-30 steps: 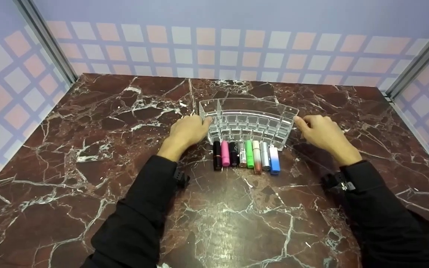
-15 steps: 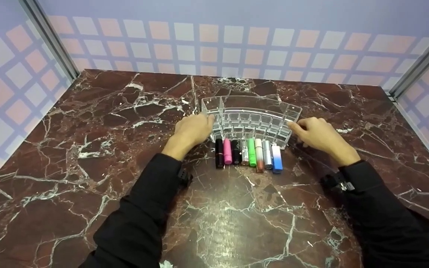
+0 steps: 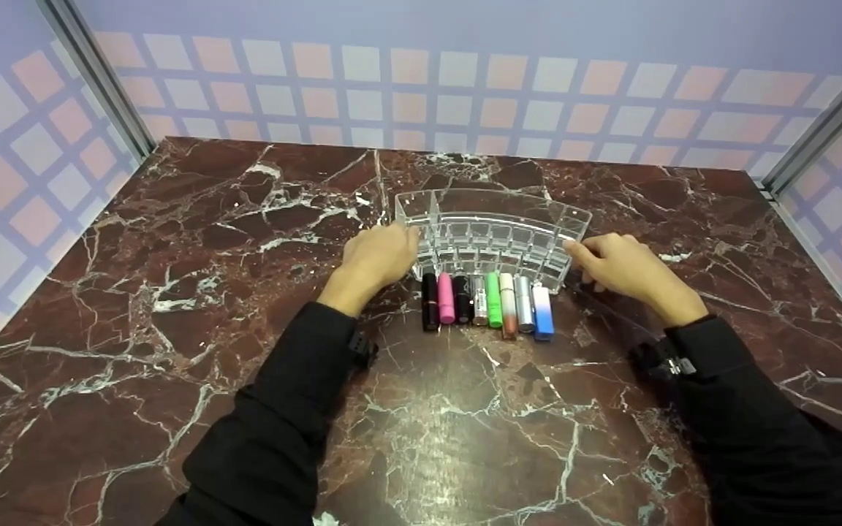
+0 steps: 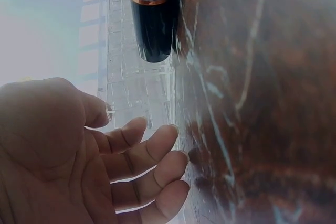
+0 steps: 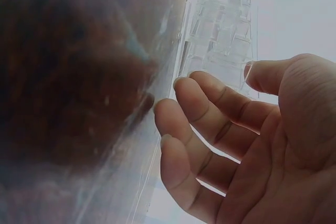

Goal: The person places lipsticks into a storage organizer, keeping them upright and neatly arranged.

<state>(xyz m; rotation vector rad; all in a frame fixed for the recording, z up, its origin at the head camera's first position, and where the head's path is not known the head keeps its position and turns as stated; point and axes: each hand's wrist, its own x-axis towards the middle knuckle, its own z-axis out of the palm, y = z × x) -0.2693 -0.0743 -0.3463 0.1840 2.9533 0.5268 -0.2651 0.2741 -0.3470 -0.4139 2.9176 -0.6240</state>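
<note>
A clear lipstick organizer, curved and split into small compartments, lies on the marble-patterned table. My left hand holds its left end; in the left wrist view the thumb is at the wall and the bent fingers reach its lower edge. At the opposite end, my right hand grips with the thumb over the edge and the other fingers curled below. Lipstick tubes lie in a row along the organizer's front: a black one, a pink one, a green one, a blue-and-white one and several others.
The dark red table with white veins extends around the organizer. Panels with pink and white squares enclose it at the back and both sides, with metal posts at the corners.
My right hand has moved inward, its thumb coming from the outer corner onto the organizer's right end. The left hand stays at the left end. The whole view shifts slightly.
</note>
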